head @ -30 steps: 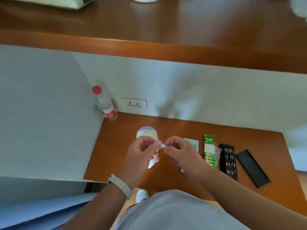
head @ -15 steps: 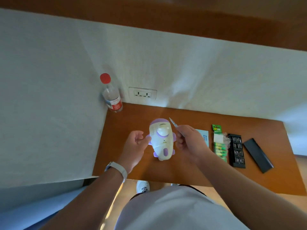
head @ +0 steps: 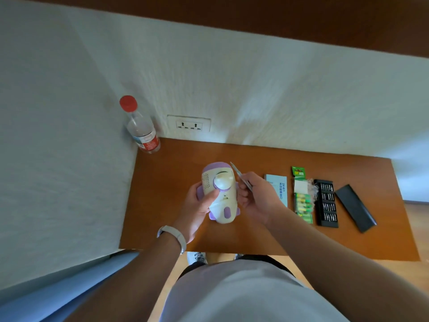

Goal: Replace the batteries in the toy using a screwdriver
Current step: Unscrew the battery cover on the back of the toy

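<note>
While the left hand (head: 197, 208) curls its fingers round the toy (head: 222, 196) at the middle of the worktop (head: 162, 194), the toy's long axis runs twelve to six, purple nose toward twelve. The right hand (head: 257, 201), just beside it at three o'clock, pinches a screwdriver (head: 240, 178), its tip aimed at eleven.

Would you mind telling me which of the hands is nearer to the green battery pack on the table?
Right. The right hand, holding the screwdriver, is just left of the battery pack; the left hand grips the toy, farther left.
</note>
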Available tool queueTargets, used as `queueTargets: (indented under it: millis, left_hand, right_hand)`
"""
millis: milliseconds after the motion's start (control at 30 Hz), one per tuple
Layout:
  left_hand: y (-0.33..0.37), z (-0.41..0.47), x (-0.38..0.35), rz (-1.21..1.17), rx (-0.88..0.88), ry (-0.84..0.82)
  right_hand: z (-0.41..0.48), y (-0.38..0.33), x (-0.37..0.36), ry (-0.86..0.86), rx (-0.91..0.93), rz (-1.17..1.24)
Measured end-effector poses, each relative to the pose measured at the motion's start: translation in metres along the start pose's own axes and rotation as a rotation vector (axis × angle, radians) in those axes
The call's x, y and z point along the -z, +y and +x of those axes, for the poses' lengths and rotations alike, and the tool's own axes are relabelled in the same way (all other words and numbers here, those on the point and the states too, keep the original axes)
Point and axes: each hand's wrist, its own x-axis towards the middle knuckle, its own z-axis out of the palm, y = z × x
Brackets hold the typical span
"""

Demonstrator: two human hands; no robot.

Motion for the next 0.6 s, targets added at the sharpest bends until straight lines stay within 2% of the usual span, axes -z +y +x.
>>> queueTargets:
  millis: [300,600]
  left_hand:
    - [-0.003,-0.003,-0.002,-0.098,-0.022,0.022]
    - [0.028,-0.028,-0.001,-0.073,-0.119,-0.045]
  right_hand:
    - [-0.008,0.001,0.001,-0.062,0.041,-0.019]
    - [-0.041,-0.014,-0.004,-0.111,0.203,-0.014]
